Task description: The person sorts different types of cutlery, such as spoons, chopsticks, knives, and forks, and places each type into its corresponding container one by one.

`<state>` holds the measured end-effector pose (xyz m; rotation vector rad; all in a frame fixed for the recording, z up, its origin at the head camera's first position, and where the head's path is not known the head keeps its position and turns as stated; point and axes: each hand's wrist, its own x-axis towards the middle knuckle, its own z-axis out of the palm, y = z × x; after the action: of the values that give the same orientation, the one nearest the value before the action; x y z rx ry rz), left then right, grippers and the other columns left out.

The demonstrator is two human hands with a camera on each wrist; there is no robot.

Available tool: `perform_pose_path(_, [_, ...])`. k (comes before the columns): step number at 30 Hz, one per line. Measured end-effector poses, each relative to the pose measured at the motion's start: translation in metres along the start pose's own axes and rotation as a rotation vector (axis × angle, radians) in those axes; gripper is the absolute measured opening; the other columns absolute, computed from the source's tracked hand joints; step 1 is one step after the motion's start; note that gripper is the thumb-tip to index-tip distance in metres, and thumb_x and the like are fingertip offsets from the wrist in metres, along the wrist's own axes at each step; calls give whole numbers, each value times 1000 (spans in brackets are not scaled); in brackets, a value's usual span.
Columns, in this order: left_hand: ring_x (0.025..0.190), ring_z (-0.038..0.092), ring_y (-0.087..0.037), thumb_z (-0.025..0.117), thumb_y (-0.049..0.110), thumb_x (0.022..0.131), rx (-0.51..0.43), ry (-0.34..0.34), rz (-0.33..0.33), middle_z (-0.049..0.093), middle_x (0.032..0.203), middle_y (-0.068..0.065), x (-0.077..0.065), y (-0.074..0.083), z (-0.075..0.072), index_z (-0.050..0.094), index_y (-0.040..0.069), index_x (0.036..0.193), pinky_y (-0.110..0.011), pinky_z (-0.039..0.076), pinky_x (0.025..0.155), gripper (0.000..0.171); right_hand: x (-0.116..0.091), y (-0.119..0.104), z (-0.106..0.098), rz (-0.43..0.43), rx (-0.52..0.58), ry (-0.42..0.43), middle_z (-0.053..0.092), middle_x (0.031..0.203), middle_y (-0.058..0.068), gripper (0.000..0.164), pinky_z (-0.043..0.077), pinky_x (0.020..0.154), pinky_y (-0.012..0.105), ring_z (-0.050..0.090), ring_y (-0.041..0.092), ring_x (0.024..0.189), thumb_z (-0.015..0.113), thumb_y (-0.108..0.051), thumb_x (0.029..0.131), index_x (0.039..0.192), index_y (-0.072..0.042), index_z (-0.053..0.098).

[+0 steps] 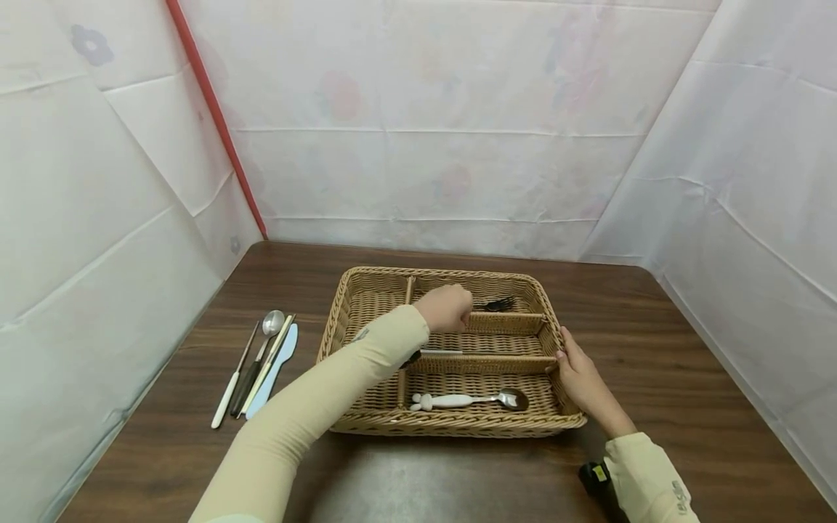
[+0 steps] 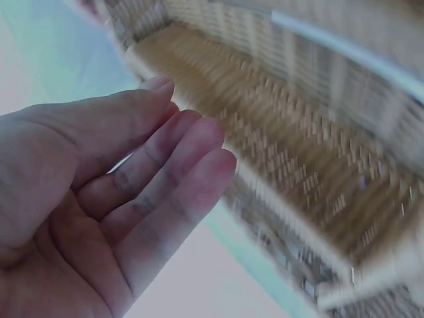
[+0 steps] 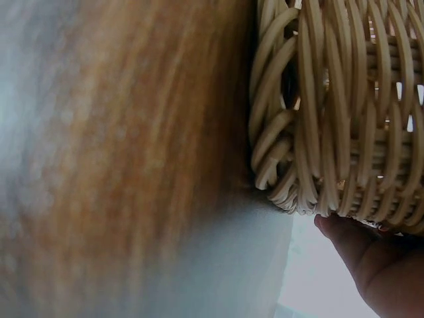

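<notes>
A divided wicker basket (image 1: 458,430) sits on the table. My left hand (image 1: 447,309) hovers over its back compartments, and in the left wrist view its fingers are loosely bent with nothing between them. A dark fork (image 1: 500,304) lies in the back compartment, right of that hand. In the middle one, a thin pale stick-like piece (image 1: 445,352) lies along the divider, partly hidden by my wrist. A spoon (image 1: 513,399) with a white figure-topped handle rests in the front compartment. My right hand (image 1: 584,378) grips the basket's right rim.
Left of the basket lie a thin white-handled utensil (image 1: 225,399), a dark-handled spoon (image 1: 272,324), pale chopsticks (image 1: 269,363) and a light blue knife (image 1: 277,370). White patterned sheets (image 1: 418,181) enclose the brown table (image 1: 654,349) at the back and sides.
</notes>
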<state>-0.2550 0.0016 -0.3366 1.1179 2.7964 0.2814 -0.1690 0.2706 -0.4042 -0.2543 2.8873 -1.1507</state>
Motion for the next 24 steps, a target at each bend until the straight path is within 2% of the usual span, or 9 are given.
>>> perform_pose_path(2, [53, 29, -7, 69, 2, 82, -18, 29, -10, 35, 57, 7, -9, -7, -10, 42, 15, 57, -22, 33, 54, 39, -1, 0, -1, 2, -1, -1, 7, 150, 35, 54, 15, 106, 61, 10, 50, 136, 30, -7, 104, 148, 9, 3])
perform_pose_path(5, [51, 33, -7, 68, -1, 80, -48, 89, -24, 42, 56, 6, -26, -21, -22, 51, 11, 57, -20, 38, 54, 31, -1, 0, -1, 5, -2, -1, 7, 150, 35, 54, 15, 106, 61, 10, 51, 136, 30, -9, 104, 148, 8, 3])
perform_pose_path(8, [53, 45, -7, 69, 0, 80, -72, 146, -59, 58, 63, 4, -45, -38, -31, 65, 9, 65, -23, 46, 56, 18, 0, 0, -1, 9, 4, -1, 7, 150, 35, 54, 15, 106, 60, 11, 50, 136, 30, -9, 104, 148, 8, 3])
perform_pose_path(14, [53, 50, -10, 70, 1, 80, -95, 223, -135, 62, 64, -1, -93, -80, -43, 67, 7, 67, -28, 48, 56, 15, 1, 0, 0, 6, 12, -2, 7, 151, 34, 54, 15, 106, 60, 10, 49, 137, 30, -8, 104, 148, 7, 3])
perform_pose_path(19, [61, 59, -15, 71, 1, 79, -90, 283, -233, 66, 71, -5, -141, -117, -43, 71, 2, 76, -36, 51, 60, 3, 2, 0, 0, -7, 8, 2, 7, 151, 33, 54, 14, 107, 60, 10, 48, 137, 30, -8, 104, 148, 7, 4])
perform_pose_path(24, [64, 62, -21, 72, 2, 78, -96, 294, -327, 67, 74, -9, -188, -149, -30, 70, -2, 79, -43, 51, 63, 5, 2, 1, 1, -17, -4, 15, 9, 150, 34, 53, 15, 107, 60, 11, 49, 137, 31, -5, 103, 147, 10, 6])
